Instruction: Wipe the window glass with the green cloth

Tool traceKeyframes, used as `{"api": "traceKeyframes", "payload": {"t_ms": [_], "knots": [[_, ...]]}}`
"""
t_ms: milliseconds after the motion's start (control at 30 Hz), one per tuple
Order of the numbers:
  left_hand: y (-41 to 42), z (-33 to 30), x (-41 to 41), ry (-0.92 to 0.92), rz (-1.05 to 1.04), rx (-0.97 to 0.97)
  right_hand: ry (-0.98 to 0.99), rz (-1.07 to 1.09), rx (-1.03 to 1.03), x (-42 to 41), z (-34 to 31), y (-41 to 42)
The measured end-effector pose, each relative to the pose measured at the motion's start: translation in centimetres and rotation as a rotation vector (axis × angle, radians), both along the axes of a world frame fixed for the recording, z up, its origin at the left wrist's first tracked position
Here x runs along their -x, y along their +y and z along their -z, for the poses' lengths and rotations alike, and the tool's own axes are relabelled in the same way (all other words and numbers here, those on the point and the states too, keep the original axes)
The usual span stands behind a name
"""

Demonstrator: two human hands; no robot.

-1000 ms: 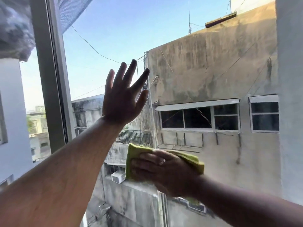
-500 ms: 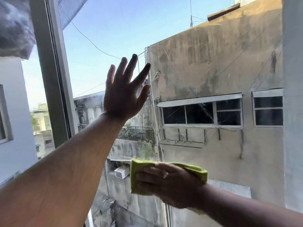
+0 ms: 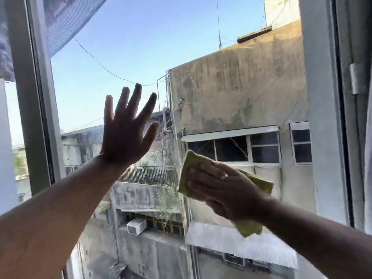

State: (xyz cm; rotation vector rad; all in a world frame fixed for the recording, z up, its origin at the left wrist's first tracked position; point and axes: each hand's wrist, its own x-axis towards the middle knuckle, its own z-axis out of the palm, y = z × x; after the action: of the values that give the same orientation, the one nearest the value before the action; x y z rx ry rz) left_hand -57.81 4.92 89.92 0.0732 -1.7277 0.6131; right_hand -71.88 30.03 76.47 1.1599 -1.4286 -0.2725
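The window glass (image 3: 231,81) fills the middle of the head view, with sky and weathered buildings behind it. My left hand (image 3: 125,135) lies flat on the pane at centre left, fingers spread, holding nothing. The green cloth (image 3: 190,170) is pressed against the glass at centre right under my right hand (image 3: 223,190), which covers most of it. One corner of the cloth sticks out at the upper left of the hand, and a loose end hangs below the wrist.
A grey window frame post (image 3: 34,109) stands at the left of the pane. Another frame upright (image 3: 346,117) with a metal latch (image 3: 357,79) borders it on the right. Netting (image 3: 66,19) hangs outside at the top left.
My right hand has slid the cloth up the glass and to the right. My left hand stays flat on the pane. The view has swung right, bringing the right frame into sight.
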Motion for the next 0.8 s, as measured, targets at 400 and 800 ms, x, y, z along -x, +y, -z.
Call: {"api": "traceKeyframes", "payload": {"t_ms": [400,800], "knots": [[-0.8,-0.3,0.9,-0.031,-0.028,0.004,-0.107,-0.041,0.236,-3.1,-1.7,-6.6],[0.5,0.0,0.5,-0.047,-0.034,-0.034,-0.279,0.047,0.790,0.2,-6.3,-2.0]]}}
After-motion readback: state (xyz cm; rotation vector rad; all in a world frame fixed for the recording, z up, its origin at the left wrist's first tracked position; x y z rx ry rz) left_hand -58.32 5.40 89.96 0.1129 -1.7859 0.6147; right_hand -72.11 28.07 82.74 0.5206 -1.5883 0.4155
